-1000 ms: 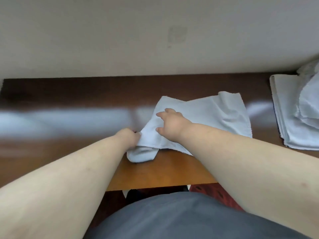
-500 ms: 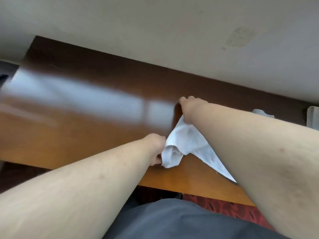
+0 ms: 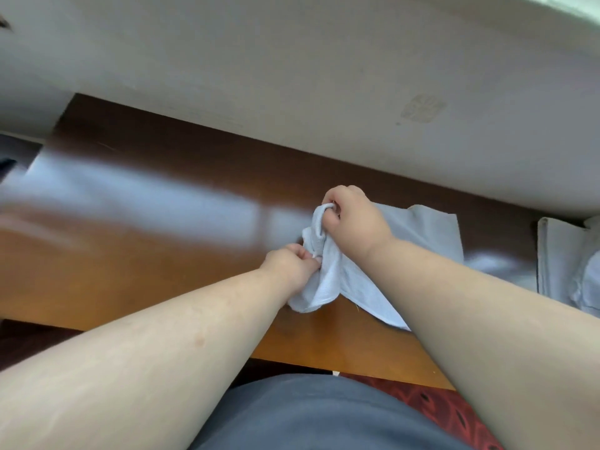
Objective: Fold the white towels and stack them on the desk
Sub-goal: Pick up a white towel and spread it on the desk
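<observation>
Head view: the left hand [image 3: 289, 264] pinches the towel [image 3: 331, 280] at its bunched near edge. The right hand [image 3: 354, 219], at 1 o'clock from it, grips a far corner with curled fingers. The towel lies on the desk [image 3: 130, 261]. More towels [image 3: 565, 264] lie at 3 o'clock.
</observation>
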### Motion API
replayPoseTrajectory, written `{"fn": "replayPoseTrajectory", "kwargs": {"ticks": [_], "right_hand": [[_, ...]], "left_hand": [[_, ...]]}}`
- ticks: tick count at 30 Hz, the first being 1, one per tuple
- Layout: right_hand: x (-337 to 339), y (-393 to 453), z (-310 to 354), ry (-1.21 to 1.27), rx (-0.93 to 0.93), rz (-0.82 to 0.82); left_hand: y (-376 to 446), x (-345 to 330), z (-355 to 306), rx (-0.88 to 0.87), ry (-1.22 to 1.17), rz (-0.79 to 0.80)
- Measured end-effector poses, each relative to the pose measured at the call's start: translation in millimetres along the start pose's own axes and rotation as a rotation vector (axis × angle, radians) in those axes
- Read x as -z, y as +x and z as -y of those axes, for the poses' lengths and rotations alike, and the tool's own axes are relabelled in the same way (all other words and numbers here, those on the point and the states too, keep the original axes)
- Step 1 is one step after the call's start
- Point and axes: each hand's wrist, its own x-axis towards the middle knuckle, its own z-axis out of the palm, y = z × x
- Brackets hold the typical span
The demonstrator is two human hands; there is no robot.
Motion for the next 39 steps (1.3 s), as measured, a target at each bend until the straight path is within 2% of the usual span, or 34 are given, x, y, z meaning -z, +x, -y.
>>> {"fn": "replayPoseTrajectory", "kwargs": {"ticks": [3,6,8,11,16,18,21,23,25,27,28,30,32,34,37,39], "right_hand": [[5,-1,9,0.096,-0.056,-0.086],[-1,0,12,0.12,-0.137,-0.096],[-9,1,12,0.109,-0.192,-0.053],[-24,-2,19,0.091,-0.231,0.097],[-52,-6,41,-0.099,-0.052,0.283],[-65,-8,59,-0.099,0.062,0.236],[-73,-1,87,-0.027,0.198,0.051],[-71,11,106,-0.036,0.258,0.032],[-68,27,122,-0.083,0.292,0.127],[-65,42,138,-0.126,0.257,0.328],[-64,48,146,-0.183,0.248,0.424],[-67,58,160,-0.359,0.277,0.51],[-74,65,173,-0.479,0.307,0.467],[-84,70,183,-0.467,0.296,0.307],[-104,71,189,-0.264,0.308,0.136],[-120,68,190,-0.094,0.285,0.17]], "left_hand": [[-9,17,11,-0.125,-0.001,-0.049],[-14,38,18,-0.18,0.048,-0.143],[-15,50,21,-0.194,0.035,-0.247],[-19,69,22,-0.195,-0.006,-0.413],[-24,96,18,-0.266,-0.01,-0.575],[-27,111,19,-0.289,-0.004,-0.621],[-35,129,24,-0.315,0.018,-0.659],[-41,139,32,-0.341,0.049,-0.667],[-47,148,39,-0.367,0.085,-0.672],[-53,155,46,-0.388,0.111,-0.686],[-55,158,49,-0.401,0.111,-0.691],[-60,162,56,-0.431,0.109,-0.688],[-63,166,66,-0.441,0.109,-0.67],[-63,170,77,-0.405,0.106,-0.663],[-59,178,91,-0.308,0.065,-0.673],[-53,183,99,-0.24,0.031,-0.663]]}}
